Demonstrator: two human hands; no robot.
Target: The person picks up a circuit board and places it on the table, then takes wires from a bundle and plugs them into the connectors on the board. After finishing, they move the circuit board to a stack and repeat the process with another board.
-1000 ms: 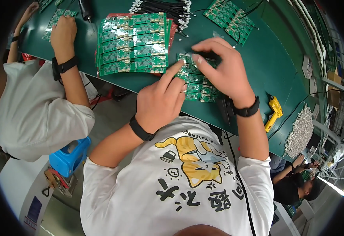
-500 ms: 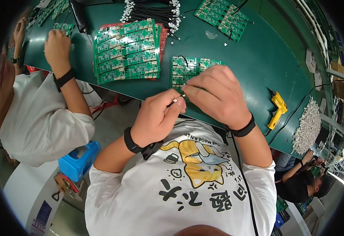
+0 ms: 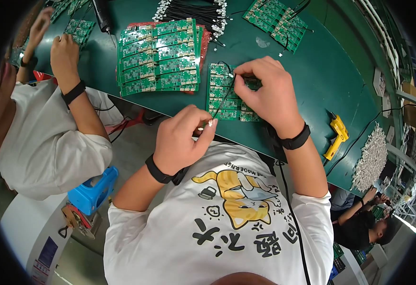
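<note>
Two pinches on one thin black cable (image 3: 224,99), slanting above the green board panel (image 3: 216,90): one in the fingers of the left hand (image 3: 178,138), by a white connector (image 3: 210,122) just off the panel's near edge; one in the right hand's (image 3: 268,92) fingers, over the panel. Left of the panel, a board stack (image 3: 160,59).

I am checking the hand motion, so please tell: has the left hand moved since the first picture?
Yes; judged against the stacked green circuit boards, the left hand has come back toward the white shirt.
</note>
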